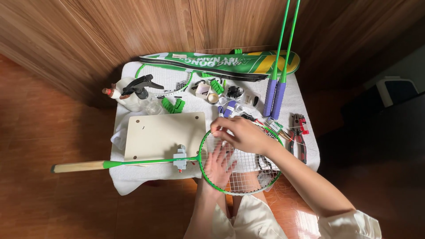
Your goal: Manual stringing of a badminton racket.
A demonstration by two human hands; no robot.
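2 hands work over a small table [305, 99] draped in a white towel [133, 181], set against a wood wall. At the far edge lies a green racket bag [221, 64], out of the way, with 2 green rackets [279, 66] leaning across it, purple grips down.

Nearer me, a green racket [155, 162] lies flat across a cream board [164, 132]. A grey clamp [180, 158] grips its shaft, which looks meant to keep the frame steady. The wooden handle sticks out to my left past the towel; the strung head hangs over the near edge, above my lap.

Spray bottles [139, 95] stand at the back left. Red pliers [299, 135] lie at the right, within reach. Green clips [173, 105] and small tape rolls [212, 97] are scattered mid-table.

My left hand [218, 166] is under the strings, fingers spread wide and flat against the mesh, seemingly bracing it. My right hand [241, 134] reaches across the head's top, fingertips pinched together at the strings near the rim; I cannot tell whether they grip a string.
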